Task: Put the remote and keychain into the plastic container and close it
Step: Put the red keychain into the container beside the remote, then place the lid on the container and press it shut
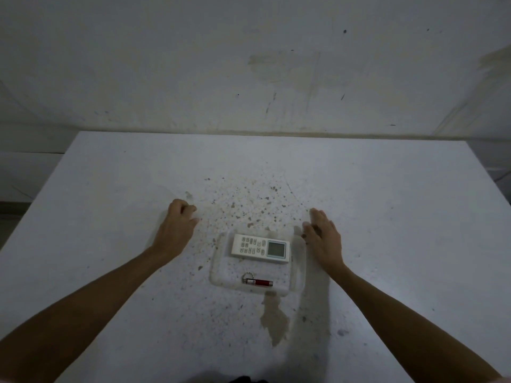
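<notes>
A clear plastic container (215, 272) sits on the white table (110, 189) in front of me. Within its outline lie a white remote (260, 248), flat with its screen to the right, and a red keychain torch (258, 282) with a metal ring, nearer to me. Whether a lid covers the container I cannot tell. My left hand (178, 221) rests on the table left of the container, apart from it, fingers curled with nothing in them. My right hand (322, 236) lies flat with fingers stretched out, right at the container's far right edge.
The tabletop is speckled with brown spots and has a larger stain (275, 319) just in front of the container. A stained white wall (249, 78) stands behind the table's far edge.
</notes>
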